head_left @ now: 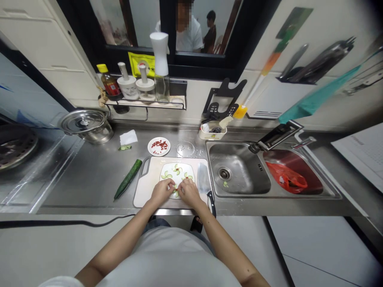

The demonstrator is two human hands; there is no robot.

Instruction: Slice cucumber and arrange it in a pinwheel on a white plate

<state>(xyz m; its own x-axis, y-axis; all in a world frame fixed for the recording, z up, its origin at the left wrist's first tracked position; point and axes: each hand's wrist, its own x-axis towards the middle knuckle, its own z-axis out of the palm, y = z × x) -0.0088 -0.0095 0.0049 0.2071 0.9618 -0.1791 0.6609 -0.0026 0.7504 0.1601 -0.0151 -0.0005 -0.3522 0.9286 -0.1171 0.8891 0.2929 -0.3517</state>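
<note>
Both my hands are over a white squarish plate [168,167] on a pale cutting board [145,194]. Thin cucumber slices [177,169] lie on the plate in small pinwheel shapes, some with a red bit at the centre. My left hand [162,193] and my right hand [189,193] meet at the pinwheel nearest me, fingers pinched together. What sits between the fingertips is too small to make out. Right of the plate, a kitchen knife [204,178] with a black handle lies on the board. Behind the board stands a small white dish [150,148] of chopped red pieces.
A whole cucumber [128,179] lies left of the board. Further left is a lidded steel pot [97,133]. The double sink [239,169], with a red plastic bag [285,177], is on the right. Bottles [162,85] stand on a wall rack. People [188,38] show through the window.
</note>
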